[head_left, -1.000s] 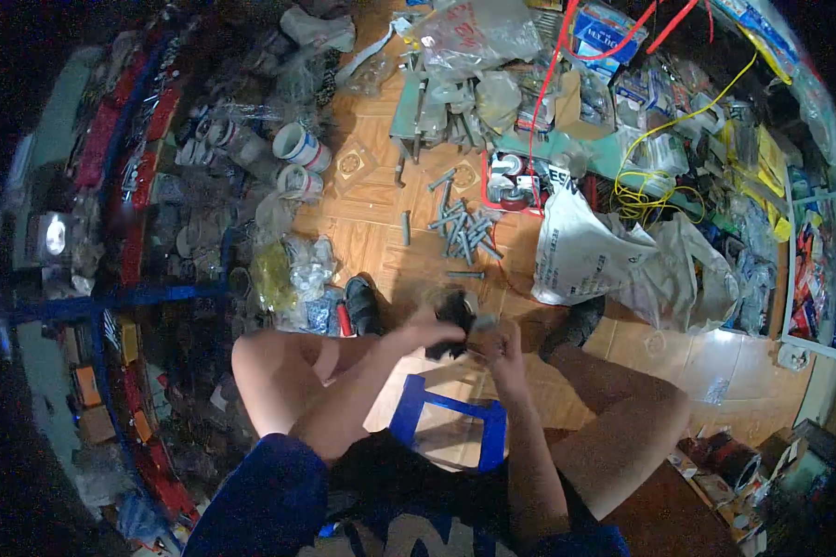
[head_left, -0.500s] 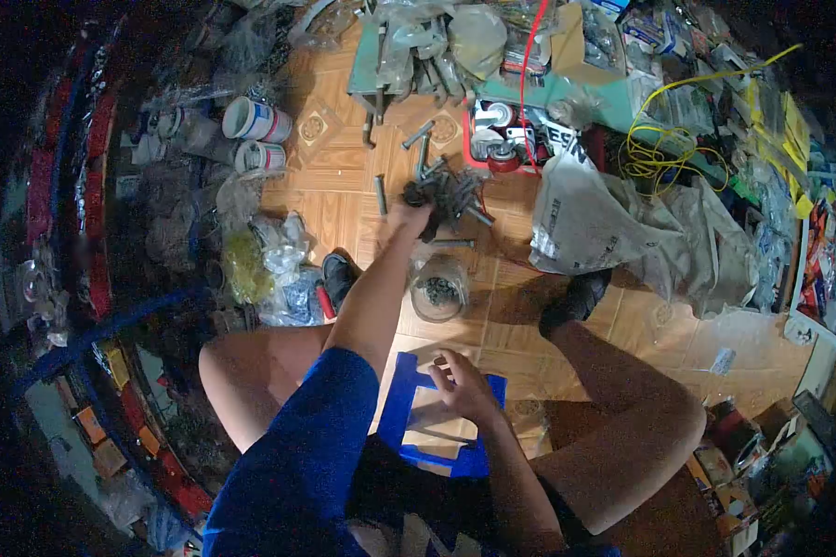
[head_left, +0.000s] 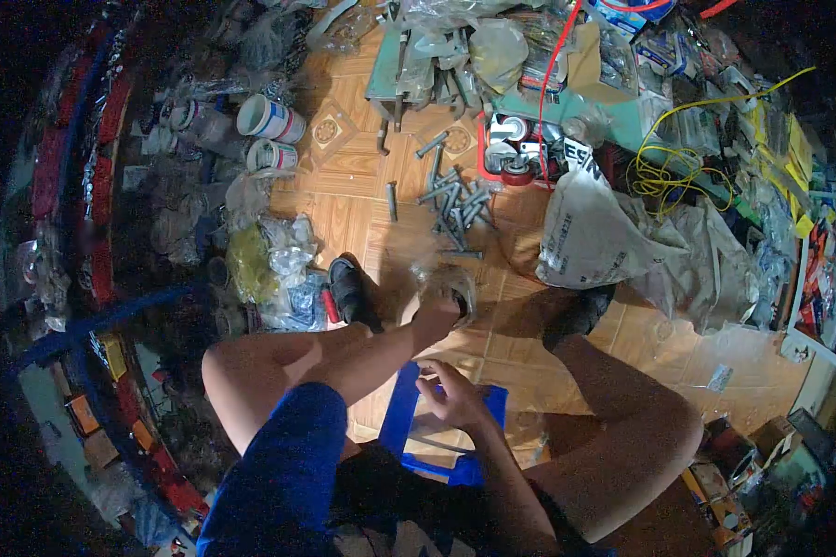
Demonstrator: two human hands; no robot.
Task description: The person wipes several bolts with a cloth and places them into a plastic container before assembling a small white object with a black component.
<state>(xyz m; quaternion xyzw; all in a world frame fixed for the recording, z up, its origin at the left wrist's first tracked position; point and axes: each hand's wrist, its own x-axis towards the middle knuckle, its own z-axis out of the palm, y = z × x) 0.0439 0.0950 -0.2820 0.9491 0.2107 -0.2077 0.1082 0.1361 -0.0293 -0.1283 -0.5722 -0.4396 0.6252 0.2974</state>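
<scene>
My left hand, at the end of the blue-sleeved arm, reaches into the mouth of a clear plastic container on the floor. Its fingers are hidden, and so is most of what lies inside. Just beyond the container is a loose pile of metal bolts; one more bolt lies apart to the left. My right hand hovers over a blue plastic stool or frame, empty, its fingers loosely bent and apart.
White tubs stand at the left beside plastic bags. Casters sit in a red-edged tray at the back. A white sack and coiled yellow cord are to the right. My feet flank the container.
My left hand has drawn back from the bolt pile to the container, uncovering the bolts. My right hand stays in nearly the same place. The view has shifted slightly.
</scene>
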